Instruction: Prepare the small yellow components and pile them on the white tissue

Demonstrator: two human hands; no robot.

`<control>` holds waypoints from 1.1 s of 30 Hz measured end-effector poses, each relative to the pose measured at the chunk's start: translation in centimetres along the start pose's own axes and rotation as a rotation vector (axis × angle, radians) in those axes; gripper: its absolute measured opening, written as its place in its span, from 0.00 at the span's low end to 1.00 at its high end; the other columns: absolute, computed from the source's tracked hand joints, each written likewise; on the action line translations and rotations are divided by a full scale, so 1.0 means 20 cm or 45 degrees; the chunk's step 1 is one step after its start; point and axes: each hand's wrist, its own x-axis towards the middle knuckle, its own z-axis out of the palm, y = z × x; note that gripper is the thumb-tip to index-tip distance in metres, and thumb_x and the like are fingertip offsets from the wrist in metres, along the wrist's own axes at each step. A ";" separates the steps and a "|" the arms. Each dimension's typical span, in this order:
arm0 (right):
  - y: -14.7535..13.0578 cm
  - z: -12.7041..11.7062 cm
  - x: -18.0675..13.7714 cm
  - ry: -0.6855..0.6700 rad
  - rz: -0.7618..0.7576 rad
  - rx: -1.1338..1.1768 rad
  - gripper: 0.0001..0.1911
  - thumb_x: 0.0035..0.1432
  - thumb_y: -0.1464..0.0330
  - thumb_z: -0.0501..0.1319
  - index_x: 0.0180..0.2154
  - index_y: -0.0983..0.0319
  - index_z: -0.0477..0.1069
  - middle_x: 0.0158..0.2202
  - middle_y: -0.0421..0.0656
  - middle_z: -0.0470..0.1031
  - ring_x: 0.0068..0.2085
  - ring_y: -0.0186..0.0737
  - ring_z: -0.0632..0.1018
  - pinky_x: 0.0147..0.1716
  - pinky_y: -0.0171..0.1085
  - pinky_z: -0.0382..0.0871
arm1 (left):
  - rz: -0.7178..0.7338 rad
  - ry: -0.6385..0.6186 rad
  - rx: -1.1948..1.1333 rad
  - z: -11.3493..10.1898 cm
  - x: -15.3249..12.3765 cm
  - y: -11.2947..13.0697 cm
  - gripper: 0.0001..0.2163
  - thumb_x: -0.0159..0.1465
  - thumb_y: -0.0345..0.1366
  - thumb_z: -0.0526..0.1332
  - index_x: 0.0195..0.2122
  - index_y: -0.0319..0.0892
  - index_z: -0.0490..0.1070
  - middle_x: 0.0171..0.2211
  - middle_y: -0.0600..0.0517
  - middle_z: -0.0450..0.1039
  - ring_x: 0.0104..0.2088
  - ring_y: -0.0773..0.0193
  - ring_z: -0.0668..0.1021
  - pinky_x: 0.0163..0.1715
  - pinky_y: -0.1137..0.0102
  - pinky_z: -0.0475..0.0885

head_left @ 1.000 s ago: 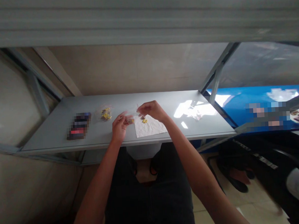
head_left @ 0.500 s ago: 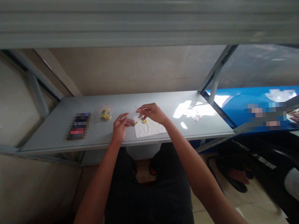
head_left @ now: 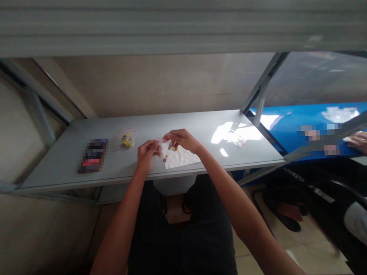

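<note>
My left hand (head_left: 149, 153), fingers closed, pinches the edge of a small clear plastic bag (head_left: 160, 143). From the other side, my right hand (head_left: 183, 140) has its fingertips closed on the bag's upper edge. Below the hands lies a white cloth or paper sheet (head_left: 181, 157) on the grey shelf table. Small yellow-and-dark pieces (head_left: 165, 158) rest at its left edge, and a few more yellow pieces (head_left: 175, 148) show beneath my right fingers. What the bag contains is too small to make out.
Left of my hands lies a clear bag of yellow pieces (head_left: 126, 140), with a blurred-out dark and red item (head_left: 94, 155) farther left. Sunlit clear plastic (head_left: 237, 138) lies to the right. Beyond the metal post, another person's hand (head_left: 366, 142) is over a blue table (head_left: 286, 134).
My hands have come closer together, and the bag edge now stretches between their fingertips. The pieces at the sheet's left edge show more clearly. The view has shifted slightly.
</note>
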 end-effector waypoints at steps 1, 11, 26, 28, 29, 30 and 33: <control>0.03 -0.01 -0.01 0.096 0.006 -0.009 0.20 0.64 0.55 0.60 0.44 0.64 0.79 0.38 0.47 0.83 0.28 0.33 0.80 0.24 0.31 0.69 | -0.012 0.041 -0.009 0.00 0.00 0.00 0.18 0.54 0.49 0.76 0.34 0.40 0.78 0.23 0.55 0.74 0.19 0.70 0.73 0.18 0.75 0.69; 0.25 -0.04 -0.15 0.366 0.044 -0.771 0.13 0.57 0.78 0.61 0.36 0.61 0.84 0.37 0.45 0.86 0.32 0.38 0.80 0.39 0.36 0.71 | -0.017 0.093 0.040 -0.01 -0.01 -0.06 0.22 0.54 0.52 0.75 0.39 0.40 0.75 0.25 0.54 0.77 0.21 0.67 0.77 0.20 0.74 0.73; 0.27 -0.05 -0.19 0.239 -0.023 -0.961 0.13 0.60 0.78 0.62 0.38 0.61 0.84 0.37 0.45 0.82 0.33 0.37 0.77 0.40 0.34 0.67 | -0.020 0.016 0.051 0.00 -0.04 -0.03 0.18 0.57 0.49 0.72 0.38 0.41 0.73 0.24 0.55 0.76 0.21 0.67 0.77 0.22 0.74 0.72; 0.27 -0.04 -0.20 0.230 -0.037 -0.957 0.12 0.61 0.77 0.62 0.38 0.61 0.84 0.36 0.45 0.81 0.32 0.36 0.77 0.39 0.34 0.68 | -0.015 0.012 0.060 0.00 -0.04 -0.04 0.18 0.57 0.49 0.72 0.38 0.41 0.73 0.23 0.55 0.76 0.21 0.67 0.77 0.22 0.74 0.71; 0.26 -0.04 -0.21 0.227 -0.048 -0.954 0.11 0.61 0.76 0.62 0.38 0.61 0.84 0.36 0.45 0.81 0.32 0.36 0.77 0.39 0.34 0.68 | -0.011 0.010 0.064 0.00 -0.04 -0.04 0.18 0.57 0.48 0.72 0.39 0.41 0.73 0.23 0.55 0.76 0.22 0.67 0.77 0.22 0.74 0.71; 0.26 -0.04 -0.21 0.224 -0.061 -0.948 0.11 0.61 0.76 0.62 0.37 0.61 0.84 0.36 0.45 0.81 0.32 0.36 0.76 0.39 0.34 0.68 | -0.006 0.008 0.066 0.00 -0.04 -0.04 0.18 0.57 0.48 0.72 0.38 0.41 0.73 0.23 0.55 0.75 0.22 0.67 0.77 0.23 0.74 0.71; 0.25 -0.03 -0.23 0.223 -0.085 -0.930 0.10 0.60 0.76 0.63 0.36 0.62 0.83 0.36 0.45 0.81 0.31 0.35 0.76 0.38 0.34 0.68 | 0.004 -0.002 0.067 0.00 -0.04 -0.04 0.18 0.58 0.49 0.72 0.38 0.41 0.73 0.24 0.54 0.76 0.22 0.67 0.77 0.24 0.73 0.71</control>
